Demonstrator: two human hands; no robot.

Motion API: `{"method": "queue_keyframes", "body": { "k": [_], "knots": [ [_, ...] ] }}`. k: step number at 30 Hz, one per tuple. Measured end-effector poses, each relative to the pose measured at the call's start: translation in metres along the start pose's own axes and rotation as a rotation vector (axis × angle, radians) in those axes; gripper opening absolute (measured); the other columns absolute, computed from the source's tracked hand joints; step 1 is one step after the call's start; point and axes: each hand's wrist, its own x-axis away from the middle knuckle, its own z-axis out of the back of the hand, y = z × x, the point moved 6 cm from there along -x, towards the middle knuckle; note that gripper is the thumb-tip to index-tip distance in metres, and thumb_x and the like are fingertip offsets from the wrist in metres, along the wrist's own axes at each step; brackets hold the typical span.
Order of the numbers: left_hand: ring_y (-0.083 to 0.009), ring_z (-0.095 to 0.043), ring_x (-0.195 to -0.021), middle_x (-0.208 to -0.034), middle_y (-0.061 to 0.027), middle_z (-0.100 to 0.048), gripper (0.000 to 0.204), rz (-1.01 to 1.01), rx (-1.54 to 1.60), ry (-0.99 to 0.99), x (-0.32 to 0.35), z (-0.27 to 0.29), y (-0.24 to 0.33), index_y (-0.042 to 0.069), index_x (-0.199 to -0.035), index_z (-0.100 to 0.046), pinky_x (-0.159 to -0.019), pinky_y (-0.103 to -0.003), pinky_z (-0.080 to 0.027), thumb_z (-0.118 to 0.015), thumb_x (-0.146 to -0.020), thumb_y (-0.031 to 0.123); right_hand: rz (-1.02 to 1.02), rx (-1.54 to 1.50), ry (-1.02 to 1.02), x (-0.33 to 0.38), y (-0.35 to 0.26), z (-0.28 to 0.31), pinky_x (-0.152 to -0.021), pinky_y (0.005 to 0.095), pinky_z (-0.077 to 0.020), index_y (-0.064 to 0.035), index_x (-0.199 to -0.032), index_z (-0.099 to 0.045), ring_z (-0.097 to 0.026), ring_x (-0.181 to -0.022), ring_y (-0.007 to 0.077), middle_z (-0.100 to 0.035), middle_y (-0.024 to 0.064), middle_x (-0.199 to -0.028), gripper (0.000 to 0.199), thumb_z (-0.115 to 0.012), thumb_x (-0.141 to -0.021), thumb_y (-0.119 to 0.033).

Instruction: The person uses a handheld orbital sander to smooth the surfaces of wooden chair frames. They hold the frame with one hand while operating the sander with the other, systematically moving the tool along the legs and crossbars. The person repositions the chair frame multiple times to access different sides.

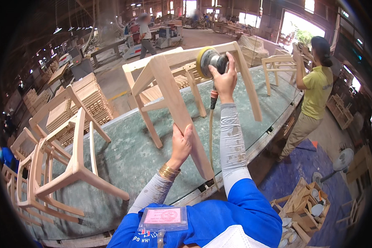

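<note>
Left hand is closed round the near leg of an unfinished wooden chair frame, thumb up along the wood, steadying it where it stands upturned on the grey-green bench. Right hand is wrapped over a round sander, its yellow pad pressed against the top rail of the frame, with the hose hanging down towards the bench edge. Judged from the pad's place, sanding is under way on the upper rail; whether the legs are already smooth cannot be told from the wood's look. To the left, several more bare frames lie on the bench, apparently waiting. Further along, another frame stands before a worker in a yellow shirt. Beyond, stacked slats and machines.
</note>
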Motion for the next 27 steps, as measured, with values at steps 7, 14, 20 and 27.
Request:
{"method": "queue_keyframes", "body": {
  "k": [7,14,20,27],
  "knots": [
    [-0.0155,-0.051,-0.093,-0.104,-0.0101,-0.053,0.041,0.007,0.010,0.019,0.005,-0.001,-0.004,-0.002,-0.118,-0.041,-0.082,-0.030,-0.044,-0.053,-0.094,0.030,0.044,-0.126,-0.030,-0.007,0.001,-0.002,-0.086,0.0412,-0.0453,-0.0160,-0.128,-0.047,-0.056,-0.099,0.0326,-0.058,0.0136,-0.115,0.071,-0.080,-0.065,-0.015],
    [-0.0150,-0.052,-0.082,-0.095,-0.0081,-0.052,0.040,0.072,0.046,0.064,0.003,-0.001,-0.019,0.001,-0.120,-0.038,-0.073,-0.029,-0.046,-0.050,-0.095,0.030,0.156,-0.221,-0.091,0.065,0.018,0.011,-0.083,0.0396,-0.0470,-0.0160,-0.129,-0.048,-0.053,-0.097,0.0307,-0.060,0.0084,-0.117,0.075,-0.081,-0.062,-0.008],
    [-0.0170,-0.058,-0.059,-0.077,-0.0087,-0.054,0.040,0.160,0.040,0.104,0.012,-0.012,-0.014,0.006,-0.114,-0.034,-0.053,-0.031,-0.052,-0.047,-0.095,0.038,0.171,-0.234,-0.109,0.011,0.005,0.030,-0.079,0.0375,-0.0483,-0.0167,-0.132,-0.046,-0.054,-0.096,0.0280,-0.060,0.0074,-0.113,0.076,-0.079,-0.064,-0.008],
    [-0.0170,-0.058,-0.059,-0.079,-0.0097,-0.053,0.042,0.222,0.094,0.105,0.019,-0.026,-0.002,0.005,-0.112,-0.035,-0.054,-0.031,-0.053,-0.048,-0.094,0.040,0.085,-0.121,-0.018,-0.002,0.054,0.035,-0.089,0.0398,-0.0447,-0.0163,-0.131,-0.045,-0.051,-0.103,0.0318,-0.057,0.0060,-0.123,0.074,-0.079,-0.066,-0.011]
  ]
}}
